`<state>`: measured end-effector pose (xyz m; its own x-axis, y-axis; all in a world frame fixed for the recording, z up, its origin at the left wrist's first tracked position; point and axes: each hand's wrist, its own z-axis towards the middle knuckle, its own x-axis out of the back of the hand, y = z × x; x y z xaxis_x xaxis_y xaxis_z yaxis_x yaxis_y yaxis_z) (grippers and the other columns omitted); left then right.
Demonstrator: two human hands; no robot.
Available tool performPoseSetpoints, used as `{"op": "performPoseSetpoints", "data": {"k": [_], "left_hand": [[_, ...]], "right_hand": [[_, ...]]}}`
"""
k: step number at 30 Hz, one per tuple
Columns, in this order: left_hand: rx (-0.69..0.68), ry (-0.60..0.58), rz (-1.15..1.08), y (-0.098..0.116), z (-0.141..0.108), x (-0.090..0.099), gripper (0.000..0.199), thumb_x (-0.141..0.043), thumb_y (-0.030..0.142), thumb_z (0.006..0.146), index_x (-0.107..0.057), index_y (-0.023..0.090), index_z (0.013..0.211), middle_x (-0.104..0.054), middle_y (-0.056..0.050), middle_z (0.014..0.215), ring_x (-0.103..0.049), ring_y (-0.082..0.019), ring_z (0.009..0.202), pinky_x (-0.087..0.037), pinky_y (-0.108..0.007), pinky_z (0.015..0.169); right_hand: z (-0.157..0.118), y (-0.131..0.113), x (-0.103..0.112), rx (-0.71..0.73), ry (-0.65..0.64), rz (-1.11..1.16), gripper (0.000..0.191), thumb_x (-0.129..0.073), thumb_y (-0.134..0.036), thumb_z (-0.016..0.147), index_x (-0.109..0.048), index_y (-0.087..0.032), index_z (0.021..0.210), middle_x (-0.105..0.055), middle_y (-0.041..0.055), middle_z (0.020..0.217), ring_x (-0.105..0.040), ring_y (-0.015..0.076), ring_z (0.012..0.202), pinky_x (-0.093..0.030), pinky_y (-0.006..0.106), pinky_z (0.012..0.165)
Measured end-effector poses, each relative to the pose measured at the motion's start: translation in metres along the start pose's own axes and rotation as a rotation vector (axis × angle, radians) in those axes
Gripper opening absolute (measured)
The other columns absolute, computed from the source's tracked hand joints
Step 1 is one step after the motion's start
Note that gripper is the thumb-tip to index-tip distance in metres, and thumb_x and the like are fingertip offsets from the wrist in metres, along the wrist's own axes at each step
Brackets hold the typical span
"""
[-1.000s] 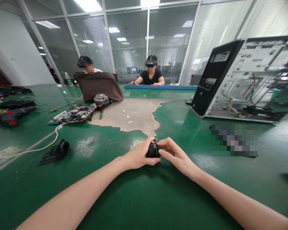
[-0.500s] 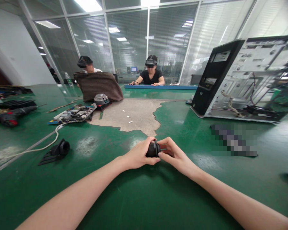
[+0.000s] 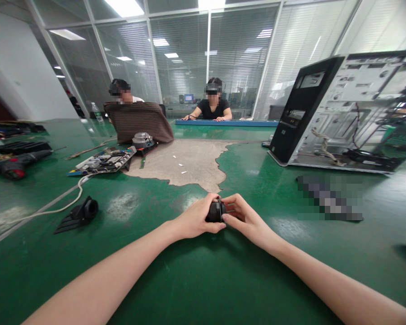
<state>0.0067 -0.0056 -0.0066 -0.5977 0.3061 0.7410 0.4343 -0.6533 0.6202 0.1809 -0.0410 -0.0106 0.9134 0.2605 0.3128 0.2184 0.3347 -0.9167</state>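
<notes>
A small black cylindrical part (image 3: 215,212) with a flanged rim is held low above the green table, in front of me. My left hand (image 3: 200,215) wraps round its left side, thumb below and fingers over the top. From the right, my right hand (image 3: 244,217) pinches the rim end between thumb and fingertips. Its fingers partly hide that end, and the part's exact kind cannot be made out. To the left lies a black plastic piece (image 3: 79,214) with a round socket and a flat slatted base.
Left: a circuit board (image 3: 104,161), a power drill (image 3: 18,163), and a white cable (image 3: 64,206). A fan-like cooler (image 3: 143,141) sits by a brown cloth-covered object (image 3: 138,119). Right: an open computer case (image 3: 307,117) and a blurred-out strip (image 3: 329,198). Two people sit across the table (image 3: 176,275).
My right fingers have shifted very slightly at the rim of the black part. Both hands otherwise keep the same place and hold.
</notes>
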Motion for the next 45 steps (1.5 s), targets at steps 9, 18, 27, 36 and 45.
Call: {"op": "performPoseSetpoints", "data": {"k": [9,18,27,36,45], "left_hand": [[0.005,0.014,-0.003,0.0003,0.0004,-0.0009,0.06,-0.058,0.034,0.067,-0.031,0.017,0.117,-0.051,-0.008,0.1,-0.05,-0.022,0.086,-0.04,-0.034,0.073],[0.011,0.001,-0.01,0.0005,0.0004,-0.0002,0.058,-0.059,0.034,0.067,-0.031,0.018,0.116,-0.051,-0.007,0.1,-0.051,-0.022,0.087,-0.041,-0.034,0.074],[0.001,0.002,0.011,0.0008,0.0004,-0.0002,0.057,-0.058,0.035,0.067,-0.032,0.017,0.115,-0.052,-0.007,0.098,-0.05,-0.021,0.084,-0.04,-0.033,0.072],[0.012,-0.001,-0.005,0.0015,0.0004,0.0001,0.058,-0.059,0.033,0.067,-0.031,0.017,0.115,-0.051,-0.007,0.099,-0.05,-0.021,0.085,-0.041,-0.032,0.073],[0.01,0.0,0.002,0.0019,0.0005,0.0005,0.057,-0.059,0.034,0.067,-0.032,0.017,0.114,-0.051,-0.006,0.096,-0.05,-0.02,0.082,-0.041,-0.032,0.071]], "right_hand": [[0.0004,0.0022,0.0004,0.004,0.019,0.021,0.013,-0.047,-0.027,0.081,-0.043,-0.022,0.093,-0.052,0.0022,0.093,-0.054,0.0155,0.09,-0.045,0.033,0.079],[-0.0005,-0.0009,0.0001,0.026,-0.009,-0.001,0.02,-0.051,-0.022,0.078,-0.044,-0.022,0.097,-0.051,0.0023,0.096,-0.052,0.0159,0.093,-0.044,0.034,0.083],[0.0,0.0017,0.0011,0.015,0.03,0.016,0.013,-0.049,-0.028,0.08,-0.045,-0.022,0.091,-0.052,0.0019,0.094,-0.054,0.0151,0.089,-0.046,0.031,0.078],[-0.0003,-0.0016,0.0006,-0.003,-0.003,0.005,0.02,-0.051,-0.024,0.078,-0.046,-0.022,0.098,-0.052,0.0028,0.095,-0.052,0.0162,0.092,-0.045,0.033,0.08],[-0.0002,0.0001,0.0018,0.007,0.039,0.005,0.015,-0.05,-0.028,0.079,-0.047,-0.022,0.092,-0.052,0.0026,0.095,-0.053,0.016,0.09,-0.047,0.031,0.077]]}}
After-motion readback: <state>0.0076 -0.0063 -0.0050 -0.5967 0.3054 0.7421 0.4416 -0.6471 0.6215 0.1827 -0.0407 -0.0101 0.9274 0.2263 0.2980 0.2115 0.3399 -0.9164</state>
